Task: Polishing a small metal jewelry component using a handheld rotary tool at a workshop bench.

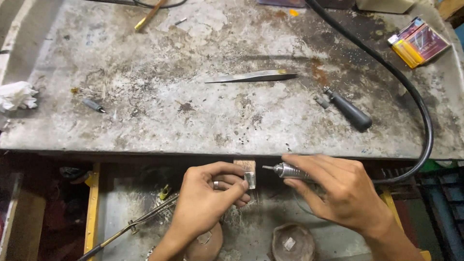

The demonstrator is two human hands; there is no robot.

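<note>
Head view, single entry.

- Left hand (205, 203): fingers closed on a small flat metal piece (250, 180), pressed against a wooden peg (245, 166) that juts from the front edge of the desk (145, 121). A ring sits on one finger.
- Right hand (338, 191): fingers wrapped round a silver rotary handpiece (290, 170), its thin bit pointing left, just beside the metal piece; contact cannot be told.
- Step in hand, as judged: grinding or drilling the piece, with tool lined up at the work. The next move would call for a steady brace on the peg and a light, level feed of the bit.
- Black hose (406, 92): runs from the handpiece up across the desk's right side; its pull could drag on the right wrist.
- On the desk, well apart from the hands: tweezers (251, 76), black-handled tool (350, 111), small bit (93, 105), white rag (17, 95), yellow and maroon packet (418, 42).
- Below the desk: catch tray (121, 208), long wire tool (135, 223), two round brown bowls (292, 241).
</note>
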